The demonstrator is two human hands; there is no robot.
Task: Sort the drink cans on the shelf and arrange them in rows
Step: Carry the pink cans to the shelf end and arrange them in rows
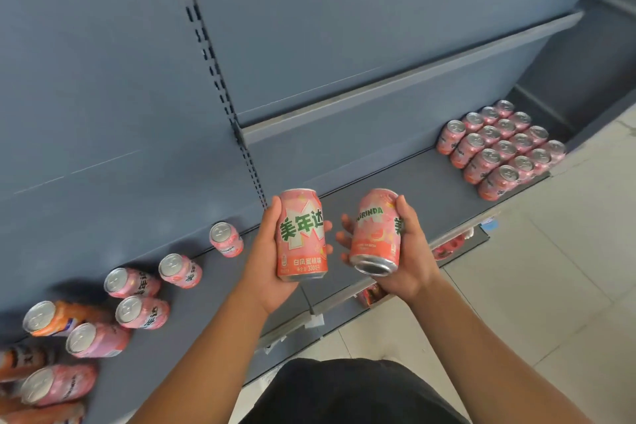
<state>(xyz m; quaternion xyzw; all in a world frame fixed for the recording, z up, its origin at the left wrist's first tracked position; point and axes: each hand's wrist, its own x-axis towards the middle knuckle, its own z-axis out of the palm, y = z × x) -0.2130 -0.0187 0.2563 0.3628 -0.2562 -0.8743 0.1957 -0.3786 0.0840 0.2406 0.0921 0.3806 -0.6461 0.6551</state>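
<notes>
Carrying a pair above the shelf [395,196] edge, mid-sort.
Clamping left hand [270,262] round an upright can [301,234], right hand [411,251] round a tilted can [377,234]; holding both between the loose cans [137,289] at left and the sorted block [502,148] at right. Next, probably: swinging right, righting the tilted can, setting both down flush against the block's rows.

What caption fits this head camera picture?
Left hand grips an upright pink can, right hand a tilted pink can, at the shelf.
</notes>
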